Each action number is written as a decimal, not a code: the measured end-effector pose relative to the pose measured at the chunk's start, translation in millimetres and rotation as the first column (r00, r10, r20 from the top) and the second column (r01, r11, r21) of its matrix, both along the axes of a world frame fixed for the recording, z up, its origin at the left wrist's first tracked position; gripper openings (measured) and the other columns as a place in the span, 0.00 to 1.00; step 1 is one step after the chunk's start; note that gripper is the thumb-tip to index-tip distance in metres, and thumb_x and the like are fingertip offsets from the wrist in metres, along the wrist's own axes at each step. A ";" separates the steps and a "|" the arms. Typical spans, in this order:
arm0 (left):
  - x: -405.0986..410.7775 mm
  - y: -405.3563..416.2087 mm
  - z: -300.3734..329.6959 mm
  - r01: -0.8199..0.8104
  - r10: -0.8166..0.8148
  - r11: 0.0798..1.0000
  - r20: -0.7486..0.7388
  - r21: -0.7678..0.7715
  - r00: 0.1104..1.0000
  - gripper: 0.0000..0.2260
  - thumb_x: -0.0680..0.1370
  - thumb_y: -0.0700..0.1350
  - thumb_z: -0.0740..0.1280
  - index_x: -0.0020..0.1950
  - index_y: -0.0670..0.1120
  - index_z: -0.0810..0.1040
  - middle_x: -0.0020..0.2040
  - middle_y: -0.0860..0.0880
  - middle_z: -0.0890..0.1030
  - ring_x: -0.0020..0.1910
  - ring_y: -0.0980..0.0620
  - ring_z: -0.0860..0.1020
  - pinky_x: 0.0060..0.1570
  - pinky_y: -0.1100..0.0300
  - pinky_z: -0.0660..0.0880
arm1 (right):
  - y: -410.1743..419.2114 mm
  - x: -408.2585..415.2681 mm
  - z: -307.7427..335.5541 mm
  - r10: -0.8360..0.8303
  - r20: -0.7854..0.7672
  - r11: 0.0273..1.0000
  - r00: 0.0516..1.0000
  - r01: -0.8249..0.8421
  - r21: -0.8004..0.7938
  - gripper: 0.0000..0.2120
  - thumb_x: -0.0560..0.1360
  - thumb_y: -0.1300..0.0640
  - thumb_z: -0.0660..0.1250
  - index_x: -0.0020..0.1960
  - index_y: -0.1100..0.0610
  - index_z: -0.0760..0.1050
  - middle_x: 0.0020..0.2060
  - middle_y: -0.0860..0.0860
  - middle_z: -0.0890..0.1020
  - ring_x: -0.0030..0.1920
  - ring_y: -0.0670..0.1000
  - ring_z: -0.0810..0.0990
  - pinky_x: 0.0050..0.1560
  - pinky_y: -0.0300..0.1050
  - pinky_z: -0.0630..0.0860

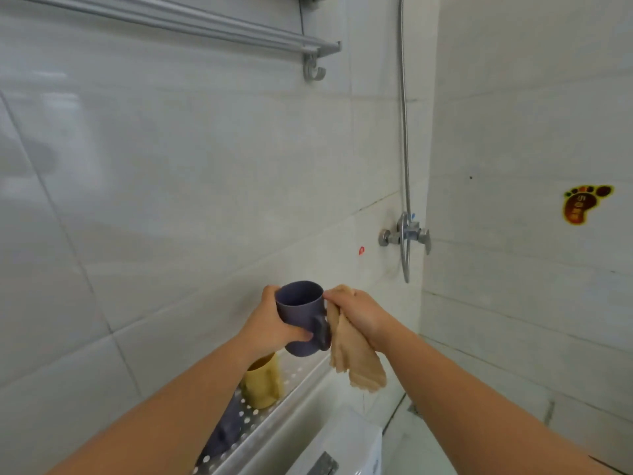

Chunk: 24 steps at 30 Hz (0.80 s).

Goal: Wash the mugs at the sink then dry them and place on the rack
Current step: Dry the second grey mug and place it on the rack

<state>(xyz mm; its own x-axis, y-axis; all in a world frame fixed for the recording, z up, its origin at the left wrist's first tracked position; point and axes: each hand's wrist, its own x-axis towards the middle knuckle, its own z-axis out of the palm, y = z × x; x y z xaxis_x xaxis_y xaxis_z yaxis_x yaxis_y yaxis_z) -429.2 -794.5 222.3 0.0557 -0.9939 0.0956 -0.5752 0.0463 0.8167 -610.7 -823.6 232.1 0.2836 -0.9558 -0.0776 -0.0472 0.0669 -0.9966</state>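
White glossy wall tiles [205, 186] fill most of the frame, meeting at a corner right of centre. A metal towel rail [191, 22] runs across the upper left, with a hook [313, 70] hanging under its end. Down the corner a shower hose [405, 114] drops to a chrome tap [406, 234] at centre right. A foot-shaped sticker [582, 204] sits on the right wall, and a small red dot [361, 250] is stuck to the tile left of the tap.

Along the lower centre a perforated metal rack [274, 399] slopes toward the bottom edge. A yellow mug [262, 382] stands on it; beside it, lower in the frame, lies a dark blue shape [224, 430], too blurred to identify.

At lower centre, above the rack, the left hand [270, 323] grips a purple mug [303, 317], fingers curled round its body, mouth tilted up; its inside looks dark. The right hand [359, 313] clamps a beige cloth [352, 354] against the mug's rim, the cloth's tail hanging down.
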 end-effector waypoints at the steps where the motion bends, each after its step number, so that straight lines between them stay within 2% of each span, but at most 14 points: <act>1: -0.3 -7.4 -5.5 -0.018 0.018 1.000 0.031 0.005 0.999 0.36 0.61 0.42 0.82 0.62 0.49 0.65 0.56 0.54 0.74 0.53 0.56 0.76 0.43 0.61 0.77 | -7.0 3.9 -8.4 -0.001 0.007 1.000 1.000 0.001 0.026 0.13 0.77 0.53 0.64 0.53 0.61 0.78 0.45 0.58 0.82 0.44 0.53 0.80 0.49 0.49 0.78; 4: 3.7 -31.8 -19.9 -0.046 0.038 0.998 0.228 0.031 0.973 0.34 0.52 0.53 0.80 0.57 0.57 0.74 0.50 0.58 0.80 0.49 0.57 0.80 0.45 0.53 0.81 | -27.6 16.7 -35.7 -0.011 0.004 0.996 1.000 0.011 0.086 0.12 0.77 0.53 0.64 0.54 0.60 0.76 0.47 0.60 0.82 0.45 0.54 0.81 0.49 0.50 0.78; 6: 8.1 -46.1 -30.3 -0.039 0.008 0.996 0.351 0.082 0.936 0.28 0.53 0.53 0.76 0.53 0.59 0.77 0.45 0.58 0.82 0.45 0.58 0.81 0.42 0.54 0.81 | -38.0 23.8 -48.4 0.000 -0.022 0.996 1.000 0.002 0.086 0.09 0.78 0.53 0.63 0.50 0.58 0.76 0.43 0.57 0.81 0.43 0.53 0.80 0.47 0.47 0.78; 10: 23.7 -69.7 -56.2 -0.113 0.028 0.988 0.605 0.102 0.796 0.32 0.51 0.62 0.71 0.55 0.64 0.72 0.45 0.59 0.79 0.43 0.58 0.79 0.41 0.55 0.80 | -57.1 39.2 -71.6 0.035 -0.073 0.996 0.997 -0.029 0.086 0.12 0.77 0.51 0.64 0.53 0.58 0.76 0.45 0.55 0.80 0.47 0.53 0.80 0.49 0.49 0.76; 12: 23.3 -68.8 -59.4 -0.145 0.043 0.986 0.707 0.085 0.706 0.36 0.50 0.66 0.69 0.58 0.63 0.71 0.48 0.58 0.77 0.47 0.53 0.78 0.44 0.55 0.78 | -61.5 45.6 -80.1 0.048 -0.112 0.996 0.993 -0.038 0.083 0.14 0.77 0.50 0.64 0.56 0.59 0.76 0.47 0.54 0.80 0.47 0.52 0.79 0.46 0.45 0.75; 14: 17.0 -58.8 -53.2 -0.158 0.035 0.984 0.797 0.076 0.603 0.38 0.53 0.67 0.71 0.61 0.58 0.71 0.54 0.52 0.74 0.56 0.48 0.73 0.49 0.55 0.74 | -64.3 50.8 -88.9 0.062 -0.128 0.995 0.990 -0.051 0.086 0.14 0.77 0.51 0.64 0.56 0.59 0.76 0.47 0.54 0.80 0.46 0.51 0.79 0.46 0.45 0.75; 17: 17.8 -56.7 -60.4 -0.204 0.042 0.976 0.843 0.081 0.536 0.34 0.63 0.61 0.74 0.64 0.48 0.70 0.60 0.46 0.70 0.61 0.45 0.69 0.56 0.55 0.70 | -63.2 57.4 -99.4 0.099 -0.152 0.990 0.983 -0.082 0.114 0.14 0.77 0.51 0.63 0.57 0.59 0.75 0.46 0.54 0.80 0.47 0.51 0.79 0.45 0.45 0.75; 20: 20.4 -58.4 -68.7 -0.208 0.067 0.977 0.834 0.057 0.547 0.32 0.65 0.58 0.73 0.64 0.47 0.67 0.61 0.46 0.71 0.62 0.45 0.70 0.58 0.55 0.70 | -66.2 62.5 -109.3 0.099 -0.177 0.991 0.979 -0.080 0.109 0.15 0.76 0.50 0.64 0.59 0.58 0.74 0.50 0.55 0.79 0.51 0.53 0.78 0.50 0.47 0.75; 24: 17.9 -54.7 -72.7 -0.225 0.079 0.974 0.893 0.026 0.443 0.31 0.68 0.56 0.72 0.65 0.46 0.66 0.63 0.46 0.70 0.63 0.45 0.69 0.60 0.54 0.69 | -66.2 65.9 -113.8 0.088 -0.188 0.992 0.978 -0.069 0.105 0.15 0.76 0.51 0.64 0.58 0.58 0.74 0.51 0.56 0.80 0.52 0.54 0.78 0.53 0.49 0.75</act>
